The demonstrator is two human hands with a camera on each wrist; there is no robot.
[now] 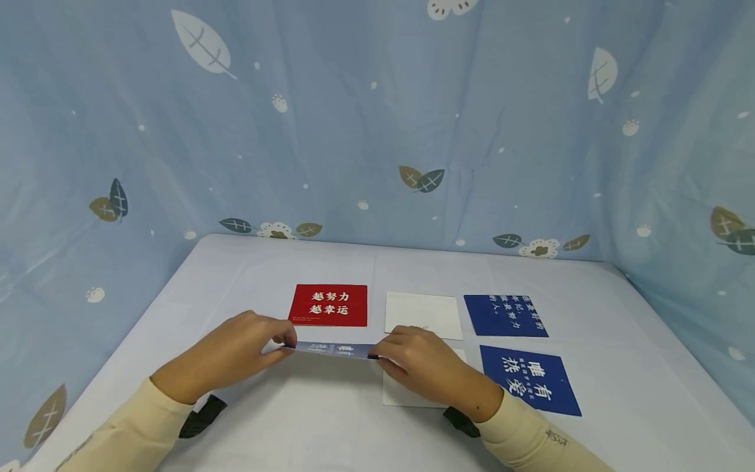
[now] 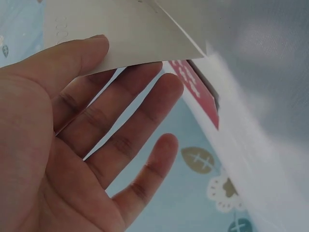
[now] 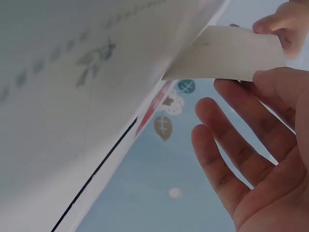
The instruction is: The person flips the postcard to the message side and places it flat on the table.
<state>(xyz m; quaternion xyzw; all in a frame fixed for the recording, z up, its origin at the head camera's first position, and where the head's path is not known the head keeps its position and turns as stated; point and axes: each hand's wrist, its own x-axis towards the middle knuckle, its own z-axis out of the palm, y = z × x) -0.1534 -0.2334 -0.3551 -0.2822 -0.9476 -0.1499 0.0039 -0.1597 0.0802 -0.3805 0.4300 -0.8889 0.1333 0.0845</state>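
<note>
A postcard (image 1: 333, 349), blue with white Chinese characters on its upper face and cream on its back, is held nearly edge-on above the table. My left hand (image 1: 253, 341) pinches its left end between thumb and fingers; the thumb (image 2: 91, 55) lies on the cream side in the left wrist view. At the other end my right hand (image 1: 421, 364) pinches the card the same way. A red card (image 1: 328, 305) lies just beyond it. Under the right hand, a white card (image 1: 404, 393) is partly covered.
Another cream card (image 1: 423, 311) lies behind the right hand. Two blue cards with white characters, a far one (image 1: 506, 316) and a near one (image 1: 531, 380), lie to the right. The white table (image 1: 265, 419) ends at a blue patterned curtain (image 1: 354, 131).
</note>
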